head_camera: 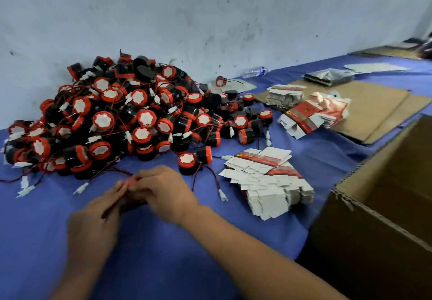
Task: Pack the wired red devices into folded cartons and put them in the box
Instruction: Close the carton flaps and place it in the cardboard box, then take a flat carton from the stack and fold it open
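Both forearms nearest me; left hand (93, 220) and right hand (163, 192) pinch together round a small dark-and-red item (132, 200), blurred, which I take to be a carton closing over one device. I judge the devices light, hard-shelled, their thin wires prone to snagging the pile (121, 117), so grip the round body, not the lead. Flat cartons (268, 182) lie right, the open box (383, 206) at the table edge (301, 239); the blue cloth (152, 253) in front leaves working room.
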A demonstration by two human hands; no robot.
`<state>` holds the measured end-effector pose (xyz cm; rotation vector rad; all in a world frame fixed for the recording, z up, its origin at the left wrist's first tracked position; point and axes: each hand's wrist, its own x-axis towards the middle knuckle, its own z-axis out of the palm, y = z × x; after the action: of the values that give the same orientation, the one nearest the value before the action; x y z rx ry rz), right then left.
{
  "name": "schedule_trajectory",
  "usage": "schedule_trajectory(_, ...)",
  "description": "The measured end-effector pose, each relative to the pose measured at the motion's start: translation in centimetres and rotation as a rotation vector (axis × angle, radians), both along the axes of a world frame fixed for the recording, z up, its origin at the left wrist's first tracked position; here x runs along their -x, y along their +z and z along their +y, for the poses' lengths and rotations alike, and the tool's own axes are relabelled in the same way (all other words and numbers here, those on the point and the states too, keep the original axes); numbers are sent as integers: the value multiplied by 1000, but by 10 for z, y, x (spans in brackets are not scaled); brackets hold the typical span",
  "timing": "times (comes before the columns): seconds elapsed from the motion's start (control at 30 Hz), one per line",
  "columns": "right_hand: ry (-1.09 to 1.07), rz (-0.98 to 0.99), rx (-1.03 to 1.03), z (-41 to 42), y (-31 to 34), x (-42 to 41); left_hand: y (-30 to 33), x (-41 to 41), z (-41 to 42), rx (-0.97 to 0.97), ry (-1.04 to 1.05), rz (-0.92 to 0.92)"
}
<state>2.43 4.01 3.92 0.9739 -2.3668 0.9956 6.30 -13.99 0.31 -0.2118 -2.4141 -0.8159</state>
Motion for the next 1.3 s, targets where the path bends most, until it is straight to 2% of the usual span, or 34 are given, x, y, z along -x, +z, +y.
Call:
schedule_trajectory(0.1, -134, 54, 299, 62, 45, -27, 54, 4, 60, -209, -202, 163)
schedule_trajectory(0.2, -314, 123, 427, 144, 100, -63, 114, 11, 151, -288, -469, 338)
schedule_trajectory(0.27, -490, 119, 466, 202, 128, -95, 140, 8, 223, -379, -632, 332)
schedule_trajectory(0.37, -817, 126, 411, 276, 153, -153, 163, -9, 321, -485, -868, 208)
schedule_trajectory(0.43, -1033, 11, 256, 319, 164, -185, 162, -19, 372, -366, -947, 185)
schedule_trajectory(0.47, -1109, -119, 131, 336, 167, -193, 156, -20, 390, -215, -994, 122)
schedule_trajectory(0.53, -1209, -438, -154, 360, 160, -196, 137, -23, 418, 266, -1062, 0)
schedule_trajectory(0.57, -1230, -584, -266, 366, 151, -192, 129, -24, 427, 476, -1051, -32)
schedule_trajectory(0.6, -1227, -717, -341, 368, 142, -184, 124, -24, 432, 593, -1026, -41)
schedule_trajectory(0.63, -1201, -840, -374, 369, 133, -174, 123, -22, 434, 593, -1020, -44)
schedule_trajectory(0.7, -1121, -1008, -391, 372, 124, -160, 127, -21, 433, 374, -1043, -76)
schedule_trajectory(0.77, -1107, -1032, -395, 380, 124, -156, 135, -17, 428, 158, -1022, -76)
schedule_trajectory(0.87, -1154, -949, -379, 385, 121, -158, 136, -2, 409, 11, -925, -123)
schedule_trajectory(0.93, -1223, -822, -391, 376, 121, -157, 125, 11, 392, -10, -835, -182)
schedule_trajectory(1.03, -1342, -455, -321, 348, 130, -146, 96, 36, 358, 77, -614, -262)
schedule_trajectory(1.1, -1273, -173, -213, 313, 133, -130, 74, 59, 329, 219, -447, -288)
schedule_trajectory(1.13, -1183, -99, -149, 294, 132, -120, 63, 67, 317, 318, -375, -329)
schedule_trajectory(1.2, -993, -158, -80, 253, 120, -90, 46, 76, 295, 438, -314, -468)
schedule_trajectory(1.3, -881, -386, -215, 210, 84, -29, 23, 77, 271, 295, -399, -533)
